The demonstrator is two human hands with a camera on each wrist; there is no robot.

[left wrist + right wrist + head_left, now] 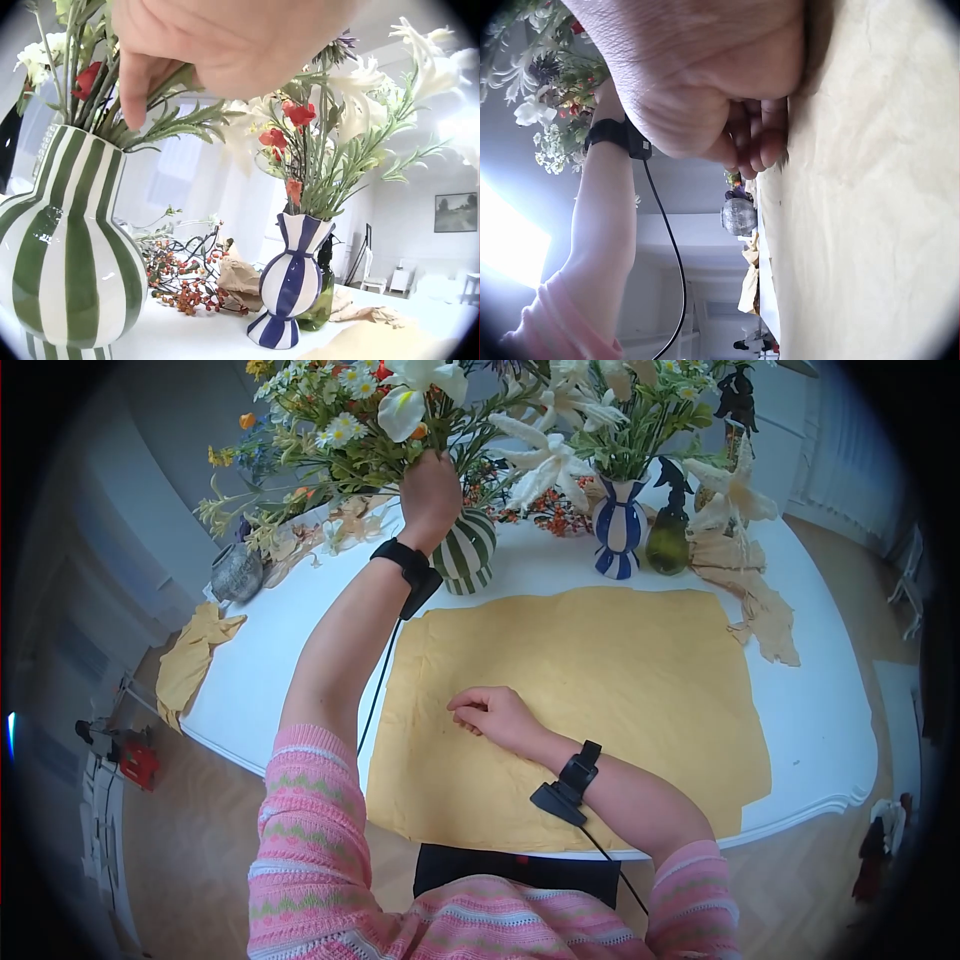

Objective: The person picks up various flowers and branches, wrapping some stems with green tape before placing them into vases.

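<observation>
My left hand (431, 500) is raised at the far side of the table, at the mouth of a green-and-white striped vase (465, 555). In the left wrist view its fingers curl round flower stems (97, 97) just above the vase's rim; the fingertips are partly hidden. White, yellow and orange flowers (345, 430) spread above that hand. On a large sheet of yellow paper (600, 670) rests my right hand (500, 717), its fingers loosely curled with nothing in them.
Right of the striped vase stand a blue-and-white vase (617, 530) with flowers and a green glass bottle (667, 540). Red berry sprigs (195, 277) lie behind. A grey pot (237, 573) is at the left, and crumpled paper (765, 615) lies at the right.
</observation>
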